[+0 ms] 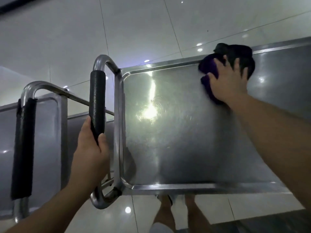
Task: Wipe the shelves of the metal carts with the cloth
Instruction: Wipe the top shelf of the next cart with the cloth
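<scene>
The cloth (207, 68) lies bunched at the shelf's (176, 132) far rim (168, 65), pressed under the spread, straight fingers of the right grip (227, 84) — not clutched, so a hard stroke could push it over the rim. The right arm stretches across the shelf; the left grip (90, 148) curls round the black handle (97, 91) — should it loosen, the cart (118, 115) may roll.

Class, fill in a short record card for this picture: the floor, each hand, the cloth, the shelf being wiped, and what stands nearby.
floor: glossy tiled floor
left hand: grips the black padded handle
right hand: presses the purple cloth down, fingers spread
cloth position: on the top shelf, near its far rim
shelf surface: bare steel, reflecting a light
nearby: second cart on the left
</scene>
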{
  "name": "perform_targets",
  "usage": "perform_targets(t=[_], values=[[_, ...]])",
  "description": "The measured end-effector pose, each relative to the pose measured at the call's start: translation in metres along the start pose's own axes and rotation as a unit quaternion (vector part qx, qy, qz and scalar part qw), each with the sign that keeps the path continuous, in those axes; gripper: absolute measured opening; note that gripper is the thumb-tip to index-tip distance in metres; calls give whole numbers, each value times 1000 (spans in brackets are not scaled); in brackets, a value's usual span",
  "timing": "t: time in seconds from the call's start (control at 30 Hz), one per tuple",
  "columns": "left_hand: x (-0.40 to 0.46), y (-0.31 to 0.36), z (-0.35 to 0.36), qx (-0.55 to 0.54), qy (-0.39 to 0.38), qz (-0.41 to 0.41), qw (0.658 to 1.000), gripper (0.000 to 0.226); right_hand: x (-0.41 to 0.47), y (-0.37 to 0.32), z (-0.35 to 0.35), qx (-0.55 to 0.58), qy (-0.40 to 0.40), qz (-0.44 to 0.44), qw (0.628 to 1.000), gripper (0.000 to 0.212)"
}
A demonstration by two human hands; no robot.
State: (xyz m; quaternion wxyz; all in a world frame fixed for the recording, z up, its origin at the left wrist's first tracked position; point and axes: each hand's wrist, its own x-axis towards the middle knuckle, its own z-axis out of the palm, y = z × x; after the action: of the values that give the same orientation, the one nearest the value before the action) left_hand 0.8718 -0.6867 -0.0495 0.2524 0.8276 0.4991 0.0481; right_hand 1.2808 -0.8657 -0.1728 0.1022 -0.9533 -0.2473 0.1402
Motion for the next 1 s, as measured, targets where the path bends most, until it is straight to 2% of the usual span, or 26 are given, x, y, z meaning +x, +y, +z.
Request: perform_targets(t=[0.07, 0.13, 0.23, 0.37, 0.43, 0.57, 0.7, 0.83, 0.93, 1.0], values=[[-1, 3, 1, -2, -2, -3, 1000, 60, -11, 44, -12, 8, 5, 65, 998, 71], [-1, 3, 1, -6, -5, -1, 1000, 59, -40, 56, -13, 5, 6, 56, 998, 70], [2, 1, 0, -10, -18, -3, 1000, 58, -123, 60, -1, 4, -22, -25, 999, 65], [2, 1, 0, -9, -22, -9, 1000, 59, -288, 79, 32, -37, -87, -143, 985, 65], [3, 1, 1, 1, -19, -10, 1000, 59, -321, 91, 38, -40, -108, -186, 976, 65], [3, 1, 0, 5, -19, 21, 1000, 63, -260, 101, 19, -69, -121, -232, 963, 63], [4, -3, -3, 39, -10, 51, 998, 57, -114, 94, -12, -46, -58, -160, 984, 68], [5, -3, -4, 69, -1, 40, 997, 58, 30, 84, -38, -54, -49, -105, 992, 68], [7, -4, -1, 65, -1, 24, 998, 63, 65, 76, -42, -46, -52, -69, 995, 72], [8, -7, 2, 58, -2, 16, 998, 61, 41, 76, -36, -42, -45, -95, 994, 72]])
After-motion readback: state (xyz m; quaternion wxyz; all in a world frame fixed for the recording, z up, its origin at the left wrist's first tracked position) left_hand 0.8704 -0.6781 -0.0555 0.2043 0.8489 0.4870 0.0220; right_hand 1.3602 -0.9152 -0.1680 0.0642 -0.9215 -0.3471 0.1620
